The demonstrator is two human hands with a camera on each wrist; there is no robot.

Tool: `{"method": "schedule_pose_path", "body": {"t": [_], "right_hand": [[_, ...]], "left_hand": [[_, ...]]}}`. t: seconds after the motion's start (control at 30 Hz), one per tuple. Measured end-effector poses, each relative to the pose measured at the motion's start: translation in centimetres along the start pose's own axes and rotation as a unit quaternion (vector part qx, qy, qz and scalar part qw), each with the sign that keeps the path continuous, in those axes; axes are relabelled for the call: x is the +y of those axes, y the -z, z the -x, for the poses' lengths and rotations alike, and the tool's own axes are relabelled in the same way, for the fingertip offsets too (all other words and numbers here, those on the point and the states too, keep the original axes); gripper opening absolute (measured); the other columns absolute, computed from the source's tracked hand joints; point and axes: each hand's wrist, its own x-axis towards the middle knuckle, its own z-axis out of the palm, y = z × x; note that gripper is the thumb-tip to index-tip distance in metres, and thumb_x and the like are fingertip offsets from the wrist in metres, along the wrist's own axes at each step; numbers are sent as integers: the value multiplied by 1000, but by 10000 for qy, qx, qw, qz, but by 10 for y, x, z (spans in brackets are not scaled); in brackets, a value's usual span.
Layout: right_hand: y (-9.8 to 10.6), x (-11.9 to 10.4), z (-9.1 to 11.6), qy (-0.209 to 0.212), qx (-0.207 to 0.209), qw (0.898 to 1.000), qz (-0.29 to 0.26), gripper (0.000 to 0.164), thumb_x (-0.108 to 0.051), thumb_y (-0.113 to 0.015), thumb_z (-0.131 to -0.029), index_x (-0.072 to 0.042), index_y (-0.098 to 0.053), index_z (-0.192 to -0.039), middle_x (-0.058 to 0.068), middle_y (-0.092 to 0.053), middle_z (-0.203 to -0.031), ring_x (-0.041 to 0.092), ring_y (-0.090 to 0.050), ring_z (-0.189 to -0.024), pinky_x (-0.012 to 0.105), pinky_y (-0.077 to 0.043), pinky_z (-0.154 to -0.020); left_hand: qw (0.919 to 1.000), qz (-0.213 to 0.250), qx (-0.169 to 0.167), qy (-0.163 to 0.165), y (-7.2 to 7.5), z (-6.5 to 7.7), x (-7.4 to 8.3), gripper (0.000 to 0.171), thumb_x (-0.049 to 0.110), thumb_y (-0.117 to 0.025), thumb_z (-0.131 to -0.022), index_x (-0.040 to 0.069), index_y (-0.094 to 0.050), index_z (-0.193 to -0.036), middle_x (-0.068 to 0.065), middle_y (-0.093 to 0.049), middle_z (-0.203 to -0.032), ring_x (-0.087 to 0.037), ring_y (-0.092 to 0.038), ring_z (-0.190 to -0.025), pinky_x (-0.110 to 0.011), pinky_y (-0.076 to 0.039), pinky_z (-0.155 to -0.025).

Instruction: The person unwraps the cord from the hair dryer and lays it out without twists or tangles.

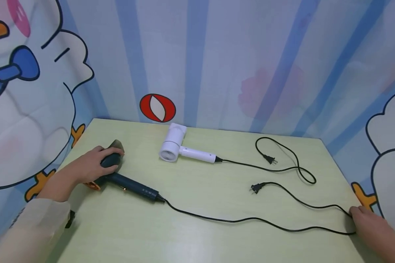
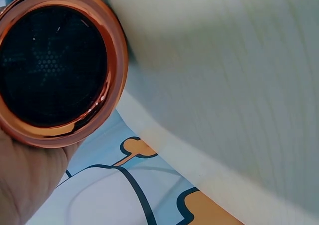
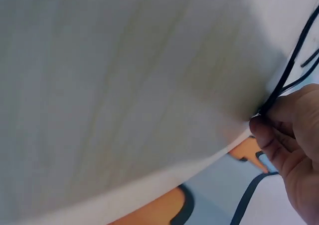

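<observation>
A dark green hair dryer (image 1: 135, 187) lies at the table's left, its handle pointing right. My left hand (image 1: 90, 164) grips its barrel from above, fingers curled over it. In the left wrist view the dryer's round back end shows a copper-coloured rim (image 2: 117, 60). Its black cord (image 1: 230, 221) runs along the table to the right edge. There my right hand (image 1: 375, 228) pinches the cord between thumb and fingers, as the right wrist view also shows. From that hand the cord turns back left and ends in a two-pin plug (image 1: 256, 187).
A white hair dryer (image 1: 197, 154) lies at the back middle of the pale table (image 1: 200, 193). Its black cord (image 1: 260, 167) loops at the right, ending in a plug (image 1: 269, 159). A cartoon-printed curtain (image 1: 217, 65) surrounds the table's back and sides.
</observation>
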Motion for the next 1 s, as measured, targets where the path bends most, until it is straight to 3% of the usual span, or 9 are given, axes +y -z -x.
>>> {"method": "schedule_pose_path", "body": {"t": [0.23,0.37,0.5,0.73,1.0], "right_hand": [[7,-15,-12,458,530,9975,-88,14,16,-63,-86,13,-60,-99,20,-59,-88,34,-62,-80,45,-54,-68],[12,-24,-13,914,954,9910,-211,18,17,-63,-85,8,-63,-101,17,-61,-92,34,-64,-81,46,-55,-68],[17,-37,-18,1267,1094,9850,-412,20,16,-63,-86,4,-64,-102,15,-62,-97,32,-65,-84,44,-56,-70],[26,-60,-26,1291,1060,9834,-706,19,11,-66,-87,2,-66,-104,13,-63,-99,31,-66,-87,42,-56,-71],[29,-71,-33,1558,1321,9748,-890,17,5,-76,-83,-1,-69,-98,9,-64,-93,28,-66,-82,40,-56,-68]], "left_hand": [[10000,-64,-4,-45,0,-8,-3,49,44,-62,-99,32,-48,-145,-31,-40,-137,-44,-57,-105,-57,-51,-82],[9999,-135,-2,-100,0,-11,0,49,42,-62,-99,31,-49,-146,-30,-41,-137,-44,-59,-106,-57,-51,-83],[9995,-253,3,-201,2,-15,4,48,40,-63,-99,30,-50,-145,-29,-43,-137,-42,-60,-104,-57,-51,-84],[9989,-411,8,-219,2,-25,7,47,42,-63,-99,32,-52,-144,-27,-43,-141,-43,-59,-108,-60,-50,-86],[9987,-514,-8,-73,1,-31,8,48,42,-64,-99,31,-52,-144,-28,-41,-143,-46,-57,-111,-63,-49,-88]]}}
